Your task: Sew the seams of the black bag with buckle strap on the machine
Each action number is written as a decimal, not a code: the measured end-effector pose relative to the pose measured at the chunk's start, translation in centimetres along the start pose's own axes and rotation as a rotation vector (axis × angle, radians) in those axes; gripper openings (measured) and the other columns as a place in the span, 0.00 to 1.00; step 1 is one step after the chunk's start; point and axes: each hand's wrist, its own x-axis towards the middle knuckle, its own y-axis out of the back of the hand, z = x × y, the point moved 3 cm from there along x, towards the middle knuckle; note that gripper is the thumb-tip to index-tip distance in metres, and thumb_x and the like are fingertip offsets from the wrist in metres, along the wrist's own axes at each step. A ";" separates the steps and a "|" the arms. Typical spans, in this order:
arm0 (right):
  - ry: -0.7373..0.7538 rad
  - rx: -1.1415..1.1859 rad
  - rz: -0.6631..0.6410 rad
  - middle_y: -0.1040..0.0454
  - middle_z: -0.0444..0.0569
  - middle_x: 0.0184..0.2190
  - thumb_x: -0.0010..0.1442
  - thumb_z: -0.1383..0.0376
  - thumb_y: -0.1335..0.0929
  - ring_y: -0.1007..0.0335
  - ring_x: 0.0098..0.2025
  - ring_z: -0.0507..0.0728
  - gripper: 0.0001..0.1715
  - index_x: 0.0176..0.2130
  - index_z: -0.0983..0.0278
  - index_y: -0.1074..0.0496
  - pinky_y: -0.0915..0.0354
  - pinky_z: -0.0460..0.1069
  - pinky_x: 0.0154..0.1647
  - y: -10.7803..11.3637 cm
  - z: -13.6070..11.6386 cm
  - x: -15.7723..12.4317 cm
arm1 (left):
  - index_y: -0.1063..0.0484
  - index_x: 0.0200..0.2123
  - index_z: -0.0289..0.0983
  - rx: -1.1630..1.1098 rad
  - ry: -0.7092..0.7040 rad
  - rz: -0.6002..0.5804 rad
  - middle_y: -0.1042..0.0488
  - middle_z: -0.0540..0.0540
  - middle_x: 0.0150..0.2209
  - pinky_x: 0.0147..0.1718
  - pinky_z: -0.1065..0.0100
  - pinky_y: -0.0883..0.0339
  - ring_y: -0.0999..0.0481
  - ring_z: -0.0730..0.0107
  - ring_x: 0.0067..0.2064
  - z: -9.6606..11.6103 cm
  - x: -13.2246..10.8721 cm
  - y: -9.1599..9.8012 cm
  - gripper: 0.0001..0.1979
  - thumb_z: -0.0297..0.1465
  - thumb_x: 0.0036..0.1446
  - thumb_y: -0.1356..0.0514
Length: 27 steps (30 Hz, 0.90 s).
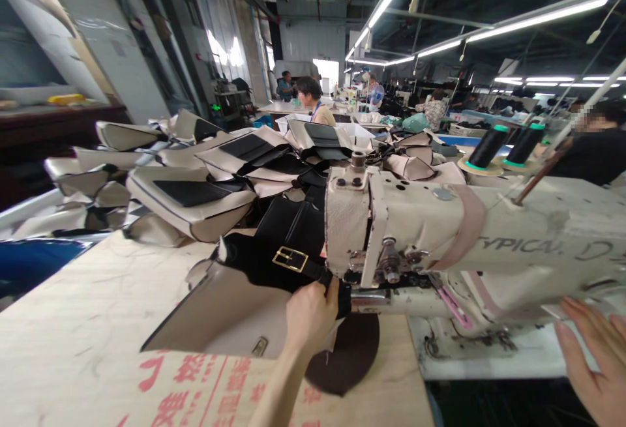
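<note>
My left hand (313,313) is closed on the edge of a beige and black handbag (225,313), with thumb and fingers pressed together close to the needle area. The handbag hangs around the arm of a cream sewing machine (411,218), below the machine head. A gold buckle (290,259) on a black strap and a small metal clasp (259,347) show on it. A dark rounded flap (349,355) lies beneath my left wrist's right side. My right hand (594,358) is spread at the machine's right end; whether it touches the machine is unclear.
Many beige and black bags (190,199) are heaped behind the wooden table (63,323). Two black thread cones (486,148) stand behind the machine. A blue container (39,264) is at left. A person in dark clothing (594,153) sits at right; others work farther back.
</note>
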 end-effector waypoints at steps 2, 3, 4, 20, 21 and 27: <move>-0.032 0.006 0.014 0.35 0.54 0.54 0.62 0.60 0.39 0.38 0.54 0.65 0.28 0.59 0.68 0.41 0.47 0.62 0.60 -0.2 -0.1 -0.1 | 0.25 0.31 0.34 0.002 0.006 -0.004 0.22 0.36 0.34 0.32 0.69 0.39 0.23 0.59 0.38 0.0 0.0 0.0 0.23 0.39 0.61 0.55; -0.048 0.008 0.025 0.35 0.54 0.53 0.62 0.61 0.39 0.38 0.54 0.65 0.28 0.59 0.68 0.41 0.46 0.62 0.60 -0.4 -0.1 -0.2 | 0.24 0.31 0.33 0.003 0.008 -0.005 0.22 0.36 0.34 0.32 0.69 0.39 0.23 0.59 0.38 0.0 0.1 -0.1 0.22 0.39 0.61 0.55; -0.061 0.010 0.042 0.35 0.54 0.53 0.62 0.61 0.38 0.38 0.54 0.65 0.27 0.59 0.68 0.40 0.45 0.62 0.60 -0.6 -0.1 -0.6 | 0.24 0.32 0.33 0.005 0.008 -0.004 0.22 0.36 0.34 0.32 0.69 0.39 0.23 0.59 0.38 0.0 0.1 -0.1 0.22 0.39 0.61 0.55; -0.067 0.064 0.066 0.33 0.50 0.52 0.63 0.62 0.39 0.36 0.53 0.62 0.24 0.58 0.63 0.38 0.45 0.62 0.60 -0.5 0.2 -1.0 | 0.24 0.28 0.34 0.009 -0.016 0.019 0.22 0.36 0.33 0.32 0.69 0.39 0.23 0.60 0.37 -0.1 -0.3 -0.1 0.24 0.40 0.61 0.55; -0.060 0.056 0.067 0.32 0.50 0.51 0.63 0.62 0.39 0.35 0.52 0.62 0.23 0.57 0.63 0.38 0.46 0.61 0.60 -0.2 0.2 -0.5 | 0.24 0.28 0.34 0.010 -0.012 0.018 0.22 0.36 0.33 0.32 0.69 0.39 0.23 0.60 0.36 -0.1 -0.3 -0.1 0.24 0.40 0.61 0.55; -0.075 0.009 0.084 0.32 0.53 0.51 0.63 0.62 0.38 0.36 0.52 0.62 0.23 0.56 0.67 0.37 0.46 0.60 0.60 0.0 -0.6 0.2 | 0.24 0.28 0.34 0.030 0.003 0.026 0.22 0.36 0.33 0.32 0.69 0.39 0.23 0.58 0.38 0.2 -0.3 -0.1 0.25 0.40 0.61 0.56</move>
